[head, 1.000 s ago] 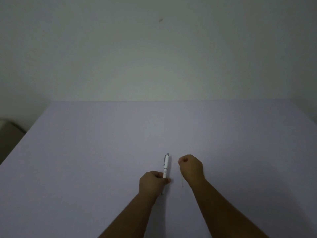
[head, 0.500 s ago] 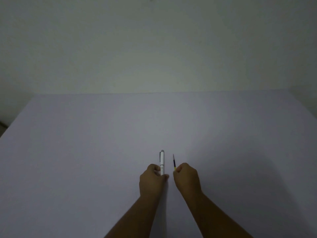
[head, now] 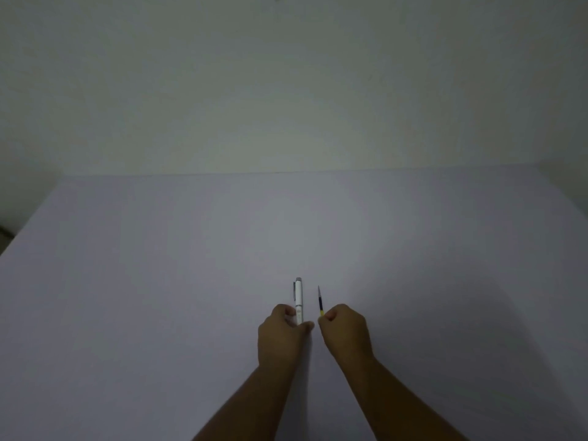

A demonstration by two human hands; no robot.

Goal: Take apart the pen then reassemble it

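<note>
My left hand (head: 280,337) grips the lower end of a white pen barrel (head: 298,299), which points away from me with its clip and grey cap end at the far tip. My right hand (head: 345,332) is closed on a thin dark refill (head: 320,301) with a yellow band near my fingers; its pointed tip faces away. Barrel and refill stand side by side, a small gap apart, above the pale table (head: 159,297). The near ends of both parts are hidden inside my fists.
The pale lilac table reaches to a plain greenish-white wall (head: 286,90) at the back. The table's left edge (head: 28,214) and right corner (head: 566,192) fall off to dark floor.
One second ago the right fist held the thin refill pointing toward me. Now it is turned so the refill points away, and both hands have come closer together.
</note>
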